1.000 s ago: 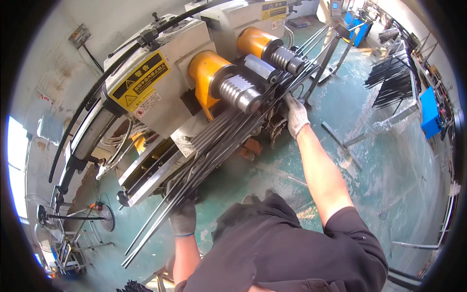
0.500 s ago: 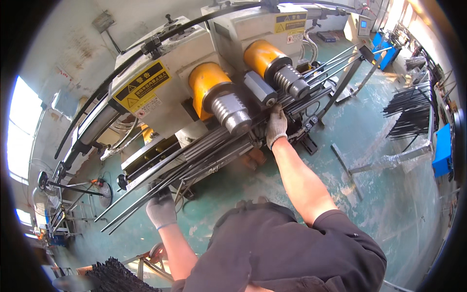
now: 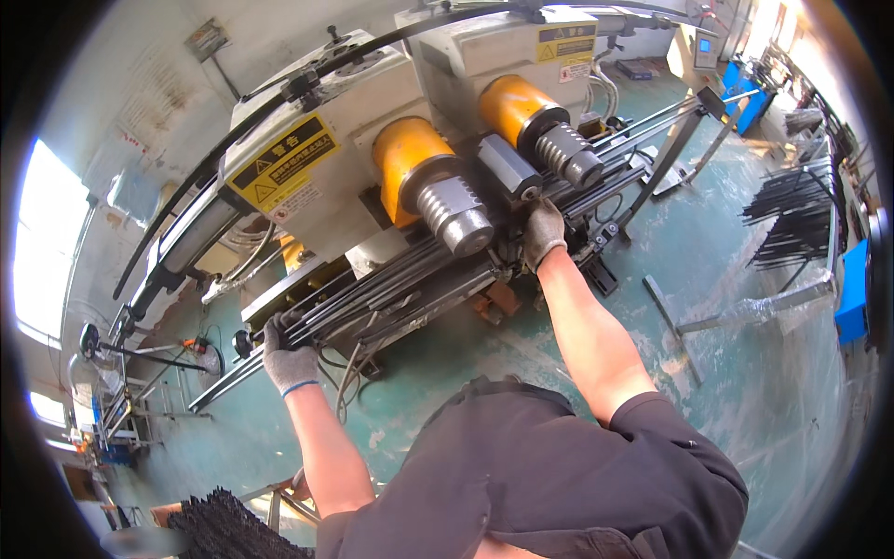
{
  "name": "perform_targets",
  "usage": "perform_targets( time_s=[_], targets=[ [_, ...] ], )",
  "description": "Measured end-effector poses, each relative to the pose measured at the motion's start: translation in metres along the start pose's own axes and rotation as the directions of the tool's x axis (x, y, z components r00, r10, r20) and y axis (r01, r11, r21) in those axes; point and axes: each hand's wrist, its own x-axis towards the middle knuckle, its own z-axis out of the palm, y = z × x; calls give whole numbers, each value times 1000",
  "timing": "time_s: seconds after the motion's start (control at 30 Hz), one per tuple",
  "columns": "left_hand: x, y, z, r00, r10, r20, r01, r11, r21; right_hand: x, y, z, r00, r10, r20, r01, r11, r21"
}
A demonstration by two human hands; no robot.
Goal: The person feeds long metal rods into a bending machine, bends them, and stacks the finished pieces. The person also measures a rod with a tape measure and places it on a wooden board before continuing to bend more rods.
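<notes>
Right hand [image 3: 544, 233], grey knit glove: fingertips hidden against the machine's underside below a dark grey hexagonal block [image 3: 509, 168], can't tell whether it grips anything. Left hand [image 3: 289, 359], same glove type, curled round long thin dark metal rods [image 3: 372, 303] near their left end; finger undersides hidden. Rods slant from near left to far right along the front of the big off-white machine [image 3: 372, 88] with two orange cylinders [image 3: 406, 160]; middle stretch dark, hard to count. Dark-clothed torso cut off at near edge; fisheye rim blacks out corners. Floor [image 3: 643, 340] green, scuffed, pale patches; stained whitish wall far left, bright window [image 3: 47, 247] left. Right: metal rack [image 3: 832, 224] bearing black rods, blue box-shaped unit [image 3: 851, 293], inside not visible. Near left: dense bundle of black strips [image 3: 223, 526], partly cut off.
</notes>
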Motion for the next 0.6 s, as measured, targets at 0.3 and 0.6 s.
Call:
perform_targets(
  time_s=[0.3, 0.6],
  targets=[
    [19, 51, -52, 998, 53, 12, -55, 979, 199, 64, 37, -46, 511, -669, 540, 833, 231, -502],
    [51, 62, -60, 960, 84, -266, -26, 976, 217, 71, 35, -35, 932, -360, 48, 284, 639, -715]
  ],
)
